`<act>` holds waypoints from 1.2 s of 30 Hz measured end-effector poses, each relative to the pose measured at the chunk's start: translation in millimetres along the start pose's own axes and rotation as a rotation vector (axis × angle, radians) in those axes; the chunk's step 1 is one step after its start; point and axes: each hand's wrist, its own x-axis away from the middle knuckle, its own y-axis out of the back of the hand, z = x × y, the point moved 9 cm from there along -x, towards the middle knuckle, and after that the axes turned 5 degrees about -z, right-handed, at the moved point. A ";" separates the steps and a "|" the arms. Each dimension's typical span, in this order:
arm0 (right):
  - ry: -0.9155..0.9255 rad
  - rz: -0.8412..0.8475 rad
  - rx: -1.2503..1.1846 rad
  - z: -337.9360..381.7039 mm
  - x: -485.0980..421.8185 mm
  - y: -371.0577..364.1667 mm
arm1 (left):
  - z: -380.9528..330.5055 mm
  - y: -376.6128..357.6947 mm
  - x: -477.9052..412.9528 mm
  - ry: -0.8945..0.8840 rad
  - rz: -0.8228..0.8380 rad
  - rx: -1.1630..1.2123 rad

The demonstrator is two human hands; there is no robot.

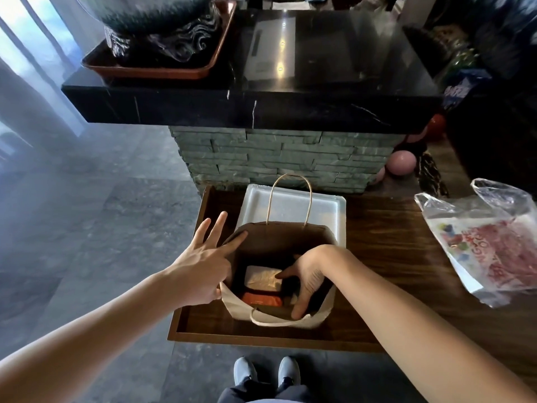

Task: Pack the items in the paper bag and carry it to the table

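A paper bag (316, 317) with twisted handles stands open on a low wooden surface (386, 257). Inside lie a pale wrapped packet (263, 280) and an orange-red packet (261, 300) below it. My left hand (200, 271) pinches the bag's left rim between thumb and index finger, with the other fingers spread outward. My right hand (305, 282) reaches down into the bag, thumb touching the pale packet and fingers along the bag's near inner wall. What lies under that hand is hidden.
A white foam tray (334, 207) lies just behind the bag. A clear plastic bag with red print (491, 245) rests at the right. A black marble counter (261, 106) on a stone base overhangs ahead, carrying a tray with a large vase (157, 27). Pink balls (401, 162) sit at the back right.
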 end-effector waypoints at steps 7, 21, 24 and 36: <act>0.011 0.005 0.012 -6.7 -12.0 10.2 | 7.0 2.6 -12.5 0.004 0.034 0.039; 0.017 0.079 0.038 -9.2 -38.9 41.6 | 22.6 6.4 -30.1 -0.024 0.038 0.112; 0.000 -0.010 0.096 2.0 -46.5 54.7 | 20.2 6.2 -28.3 -0.022 0.040 0.139; 0.016 -0.301 0.005 47.2 -88.4 26.2 | 4.8 3.2 -9.8 0.003 -0.038 0.114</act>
